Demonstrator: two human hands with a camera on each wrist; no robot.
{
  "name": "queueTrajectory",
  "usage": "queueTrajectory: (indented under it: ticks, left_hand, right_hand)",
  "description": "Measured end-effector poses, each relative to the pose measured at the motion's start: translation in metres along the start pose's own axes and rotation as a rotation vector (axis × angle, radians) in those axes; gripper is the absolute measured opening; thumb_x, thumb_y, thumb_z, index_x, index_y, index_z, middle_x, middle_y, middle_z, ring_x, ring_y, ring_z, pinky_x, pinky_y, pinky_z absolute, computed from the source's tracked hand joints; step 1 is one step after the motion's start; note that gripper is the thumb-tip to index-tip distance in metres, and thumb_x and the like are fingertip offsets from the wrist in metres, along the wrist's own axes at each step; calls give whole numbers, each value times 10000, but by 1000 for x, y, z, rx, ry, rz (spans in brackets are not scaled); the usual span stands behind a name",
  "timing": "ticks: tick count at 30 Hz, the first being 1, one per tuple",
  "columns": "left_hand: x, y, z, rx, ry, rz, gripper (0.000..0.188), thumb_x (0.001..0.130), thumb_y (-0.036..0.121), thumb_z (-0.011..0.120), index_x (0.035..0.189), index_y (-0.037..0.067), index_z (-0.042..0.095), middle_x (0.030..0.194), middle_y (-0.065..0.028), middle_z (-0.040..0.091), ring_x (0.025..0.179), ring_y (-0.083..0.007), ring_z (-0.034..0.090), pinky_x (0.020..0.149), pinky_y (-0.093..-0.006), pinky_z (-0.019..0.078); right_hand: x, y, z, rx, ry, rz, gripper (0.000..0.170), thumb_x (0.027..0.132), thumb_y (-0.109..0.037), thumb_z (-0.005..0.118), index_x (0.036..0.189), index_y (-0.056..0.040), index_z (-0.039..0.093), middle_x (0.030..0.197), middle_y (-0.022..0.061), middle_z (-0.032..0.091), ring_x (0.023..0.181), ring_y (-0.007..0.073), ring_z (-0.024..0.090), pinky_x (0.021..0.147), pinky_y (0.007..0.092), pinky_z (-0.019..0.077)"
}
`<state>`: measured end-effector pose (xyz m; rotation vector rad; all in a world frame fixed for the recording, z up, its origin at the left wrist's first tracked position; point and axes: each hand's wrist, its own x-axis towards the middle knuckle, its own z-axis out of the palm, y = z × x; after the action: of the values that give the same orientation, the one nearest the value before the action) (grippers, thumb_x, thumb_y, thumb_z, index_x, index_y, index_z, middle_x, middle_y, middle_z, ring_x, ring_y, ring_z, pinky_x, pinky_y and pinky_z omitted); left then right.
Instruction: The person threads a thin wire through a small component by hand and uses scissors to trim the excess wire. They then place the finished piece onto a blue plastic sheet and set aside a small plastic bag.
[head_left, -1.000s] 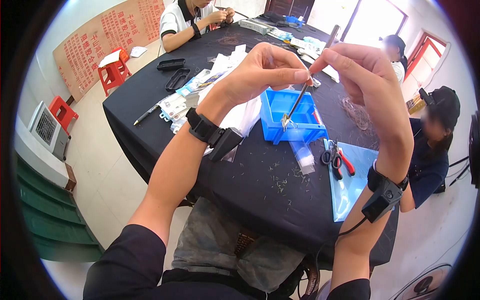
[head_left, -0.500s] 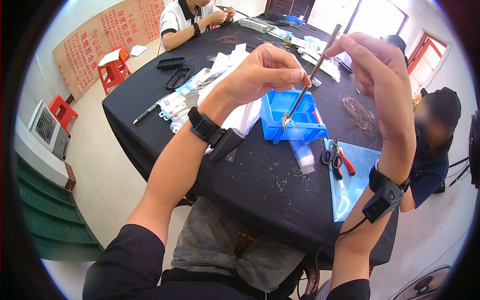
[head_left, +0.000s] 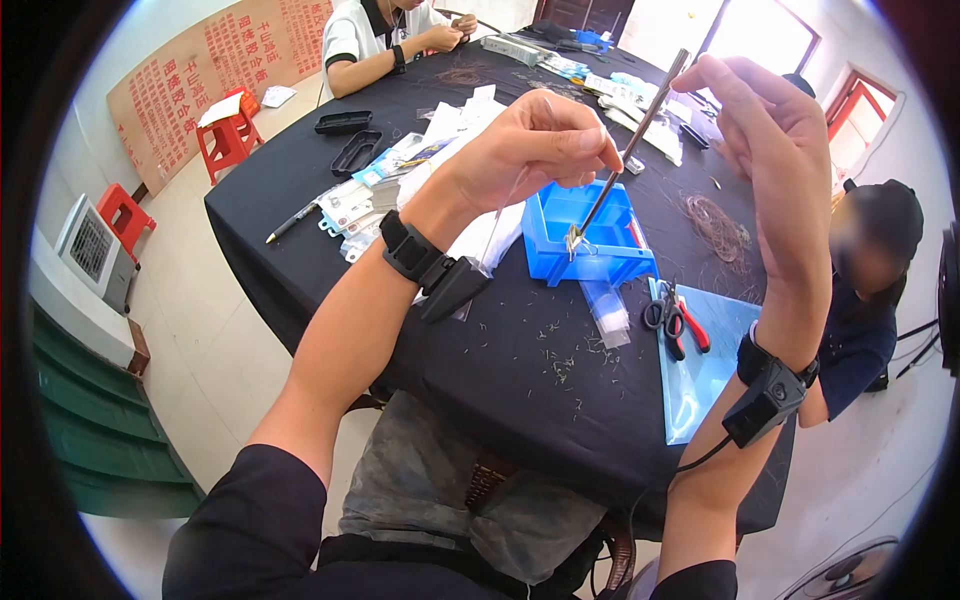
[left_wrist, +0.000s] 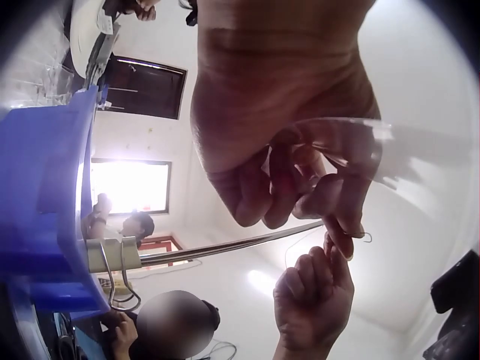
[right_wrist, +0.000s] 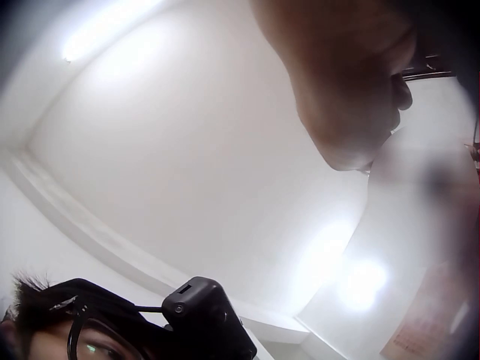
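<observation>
A slim metal rod (head_left: 640,140) slants up from the blue plastic bin (head_left: 548,262), fastened at its rim by a binder clip (head_left: 574,238). Thumb and forefinger of my left hand (head_left: 545,140) pinch a fine clear line (head_left: 497,228) beside the rod's middle; the line trails below the palm. My right hand (head_left: 770,130) is raised at the rod's upper end, thumb and forefinger drawn together on what looks like the same fine line. In the left wrist view a tiny bent wire end (left_wrist: 367,237) shows by the left fingertips, with the right hand (left_wrist: 311,300) below them.
Scissors (head_left: 655,315) and red-handled pliers (head_left: 692,325) lie on a blue sheet (head_left: 690,400). A coil of brown line (head_left: 715,228) is at the right; clippings (head_left: 560,370) dot the black cloth. Packets (head_left: 350,215), a pen (head_left: 290,224) and black cases (head_left: 355,153) sit left. Others sit around.
My right hand has moved up and right, away from my left fingertips toward the rod's top. The left hand keeps its pinch almost in place.
</observation>
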<state>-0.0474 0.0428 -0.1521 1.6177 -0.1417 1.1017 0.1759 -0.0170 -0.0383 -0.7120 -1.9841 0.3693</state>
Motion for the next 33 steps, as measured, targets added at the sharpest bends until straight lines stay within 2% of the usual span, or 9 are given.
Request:
queueTrajectory:
  ticks: [5, 8, 10, 12, 17, 19, 25, 31, 33]
  left_hand:
    - [1, -5, 4, -167, 13, 48, 302, 1014, 285, 673, 1034, -10, 735, 580, 77, 350, 548, -53, 272, 559, -264, 248]
    - [2, -5, 3, -307, -17, 120, 320, 1036, 342, 641, 1067, 39, 738, 584, 82, 332, 556, -50, 261, 566, -254, 253]
    - [1, -3, 0, -339, -17, 93, 341, 1042, 464, 578, 1123, 180, 749, 619, 67, 306, 596, -78, 263, 595, -270, 243]
    - [1, -3, 2, -365, 9, 106, 352, 1052, 475, 551, 1138, 193, 744, 619, 66, 318, 592, -78, 256, 596, -270, 239]
    - [2, -2, 9, -402, 81, 106, 356, 1064, 481, 525, 1175, 213, 730, 595, 64, 311, 574, -74, 278, 596, -269, 265]
    - [2, -1, 17, -372, 260, 73, 386, 1088, 459, 486, 1138, 158, 723, 556, 72, 309, 547, -65, 303, 593, -276, 313]
    - [6, 2, 22, -431, 211, 67, 341, 1088, 318, 526, 1080, -7, 627, 467, 75, 324, 471, -46, 227, 515, -250, 237]
    - [8, 9, 27, -450, 237, 50, 310, 1085, 271, 519, 878, 55, 598, 449, 63, 297, 464, -59, 228, 490, -249, 223]
    - [8, 9, 26, -440, 248, 36, 300, 1098, 265, 482, 910, 59, 591, 442, 60, 300, 450, -61, 218, 485, -243, 227]
  right_hand:
    - [-3, -14, 1, -220, 53, -88, 222, 966, -256, 709, 1061, -68, 778, 687, -74, 493, 590, 3, 375, 553, 194, 270]
    - [-4, -19, 3, -242, 107, -241, 155, 890, -148, 777, 1017, -60, 771, 799, -44, 599, 637, 14, 434, 574, 176, 309]
    - [-5, -21, 3, -195, 101, -331, 160, 845, -82, 808, 998, -56, 767, 854, -28, 640, 656, 20, 454, 582, 170, 323]
    - [-7, -22, 2, -239, -150, -409, 204, 784, 9, 819, 969, -59, 766, 867, -17, 671, 637, 21, 449, 565, 181, 313]
    - [-3, -19, 23, -312, -113, -556, 197, 747, 31, 818, 921, -53, 781, 802, -15, 655, 585, 30, 436, 544, 205, 297]
    - [-1, -16, 27, -321, -89, -616, 186, 748, 15, 830, 916, -50, 783, 757, -14, 624, 562, 29, 419, 532, 218, 278]
    - [1, -7, 39, -298, -75, -591, 95, 815, -40, 813, 901, -49, 772, 737, -23, 558, 565, 20, 394, 513, 222, 246]
    - [0, -3, 38, -372, -30, -528, 97, 819, -15, 774, 905, -59, 771, 755, -26, 552, 583, 22, 399, 507, 226, 233]
    - [0, -1, 36, -390, -39, -538, 129, 807, 2, 768, 919, -62, 775, 759, -19, 555, 598, 31, 424, 508, 228, 249]
